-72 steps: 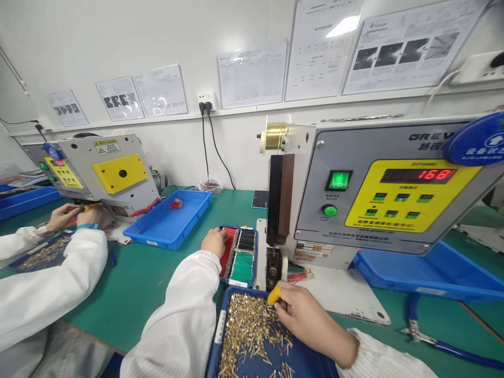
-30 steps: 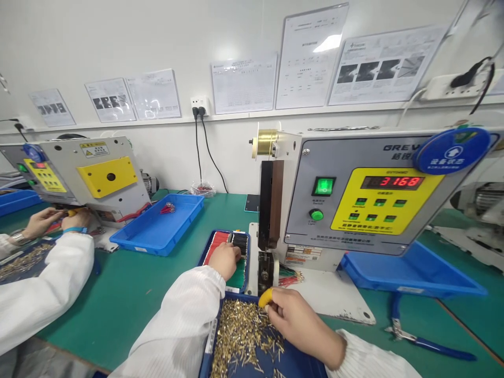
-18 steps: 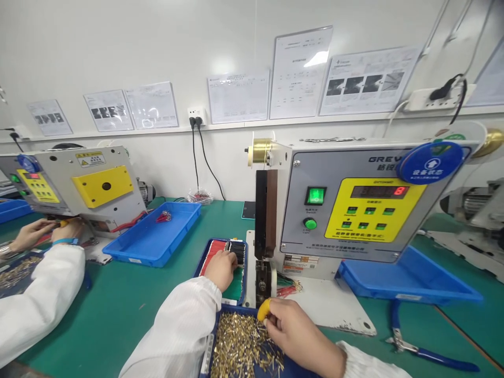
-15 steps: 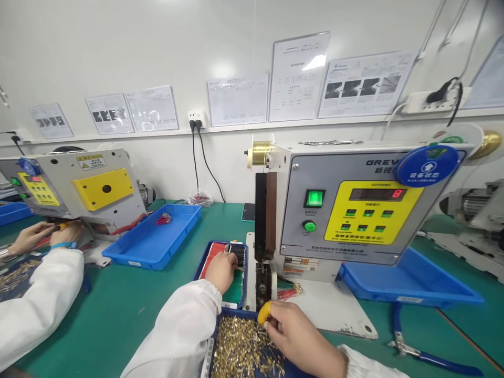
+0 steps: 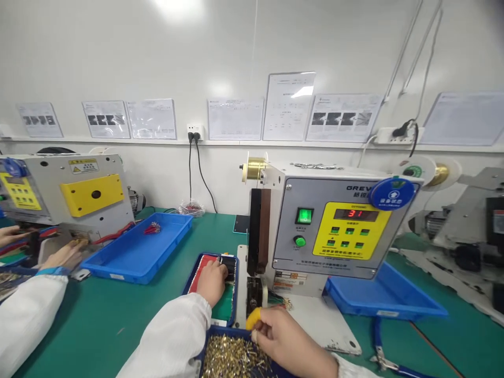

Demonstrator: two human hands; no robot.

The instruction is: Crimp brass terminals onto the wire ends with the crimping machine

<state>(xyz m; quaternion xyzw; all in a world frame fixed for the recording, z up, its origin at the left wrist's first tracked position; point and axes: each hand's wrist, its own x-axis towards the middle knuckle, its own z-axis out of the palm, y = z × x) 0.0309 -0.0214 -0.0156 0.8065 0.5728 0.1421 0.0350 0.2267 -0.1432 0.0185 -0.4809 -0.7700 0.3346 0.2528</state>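
My left hand [image 5: 212,281] is bent over a small blue tray [image 5: 235,294] holding red wires [image 5: 202,269], black wires [image 5: 227,262] and green wires [image 5: 222,304]. Its fingers are closed downward at the black wires, and the tips are hidden. My right hand [image 5: 281,331] wears a yellow finger cot [image 5: 253,318]. Thumb and index finger pinch together just in front of the crimping head [image 5: 254,296]; whatever lies between them is too small to make out. Below sits a dark blue tray with brass terminals [image 5: 232,357]. Finished-looking wires [image 5: 284,303] lie behind the crimping head.
The crimping machine [image 5: 326,226] stands ahead, its display lit. A blue tray [image 5: 386,294] and blue-handled cutters [image 5: 380,357] are at the right. On the left, a co-worker's hand [image 5: 65,257] is at another machine [image 5: 94,194], beside a blue tray [image 5: 134,252] with red wires.
The view has shifted, so the machine appears lower and further left. Its display has changed from 8 to 31. Both my hands keep nearly the same places relative to the trays. The co-worker's hands have moved apart.
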